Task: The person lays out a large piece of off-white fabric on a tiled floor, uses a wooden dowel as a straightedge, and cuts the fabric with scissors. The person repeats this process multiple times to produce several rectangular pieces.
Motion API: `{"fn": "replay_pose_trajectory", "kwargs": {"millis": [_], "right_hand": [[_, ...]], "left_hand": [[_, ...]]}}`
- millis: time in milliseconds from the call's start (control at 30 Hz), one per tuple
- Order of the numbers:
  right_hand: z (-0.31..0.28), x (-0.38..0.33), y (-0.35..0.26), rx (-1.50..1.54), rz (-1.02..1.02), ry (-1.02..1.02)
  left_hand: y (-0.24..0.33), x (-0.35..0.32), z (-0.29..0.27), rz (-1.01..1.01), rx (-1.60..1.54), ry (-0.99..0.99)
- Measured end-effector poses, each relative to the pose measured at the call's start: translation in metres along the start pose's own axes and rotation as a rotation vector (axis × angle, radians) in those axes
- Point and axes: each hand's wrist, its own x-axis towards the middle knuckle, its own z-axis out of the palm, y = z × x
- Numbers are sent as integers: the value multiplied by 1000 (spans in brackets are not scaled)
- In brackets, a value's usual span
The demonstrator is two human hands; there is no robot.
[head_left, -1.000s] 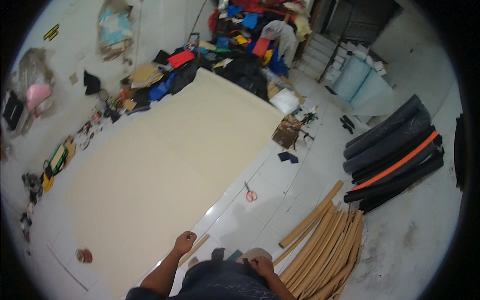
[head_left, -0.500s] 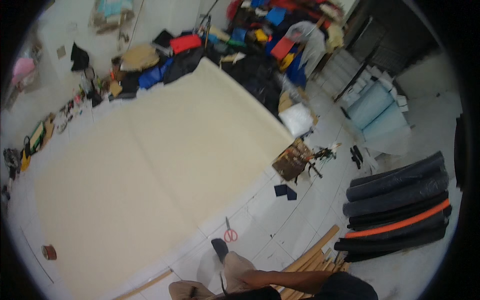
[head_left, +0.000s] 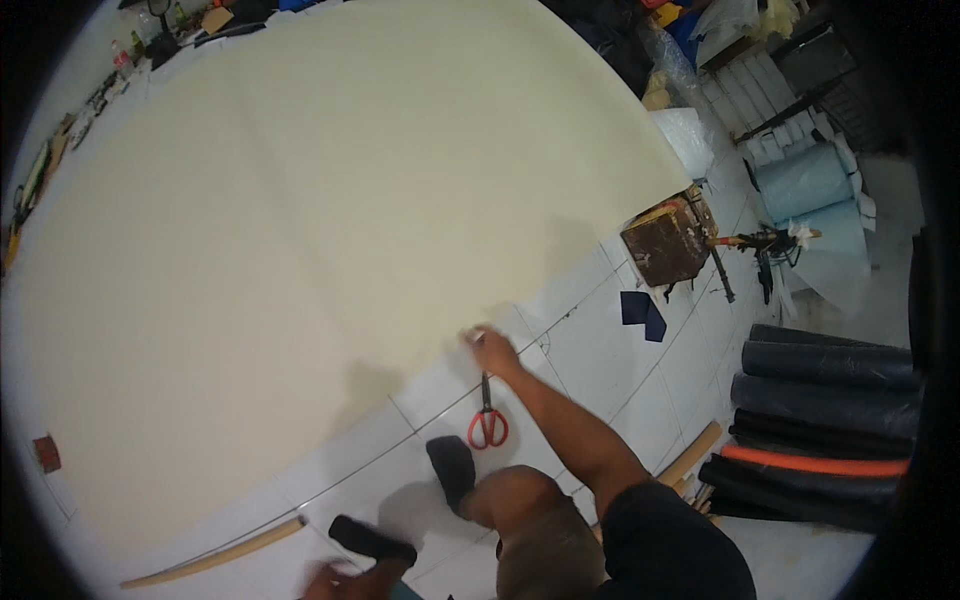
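A large cream sheet (head_left: 300, 220) lies spread over the white tiled floor. My right hand (head_left: 492, 350) reaches forward to its near edge, fingers curled at the border with a small pale bit at the fingertips; whether it grips anything is unclear. Red-handled scissors (head_left: 487, 420) lie on the tiles just below that hand, blades pointing toward it. My left hand (head_left: 328, 580) is low at the bottom edge, blurred, close to the floor beside a black sandal (head_left: 372, 540). A second black sandal (head_left: 452, 468) is by my bent knee.
A long wooden stick (head_left: 215, 560) lies along the sheet's near edge. To the right are a brown box (head_left: 665, 240), a dark blue cloth piece (head_left: 640, 312), dark rolls with an orange one (head_left: 820, 420) and pale blue rolls (head_left: 810, 190). A small reddish object (head_left: 45, 452) sits at the left.
The view has dropped much closer to the floor and sheet. My right arm has stretched out to the sheet's edge above the scissors, and my left hand has gone down to the floor.
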Motion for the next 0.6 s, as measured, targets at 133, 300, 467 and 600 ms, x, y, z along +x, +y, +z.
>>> {"fn": "replay_pose_trajectory", "kwargs": {"millis": [133, 300, 467, 600], "right_hand": [[2, 122, 103, -7, 421, 499], [30, 170, 96, -38, 370, 679], [17, 198, 136, 881, 311, 659], [24, 186, 84, 1495, 98, 248]], "left_hand": [[-50, 47, 14, 3, -47, 4], [-67, 52, 19, -80, -304, -488], [-60, 90, 15, -40, -328, -425], [-57, 101, 11, 119, -430, -352]]}}
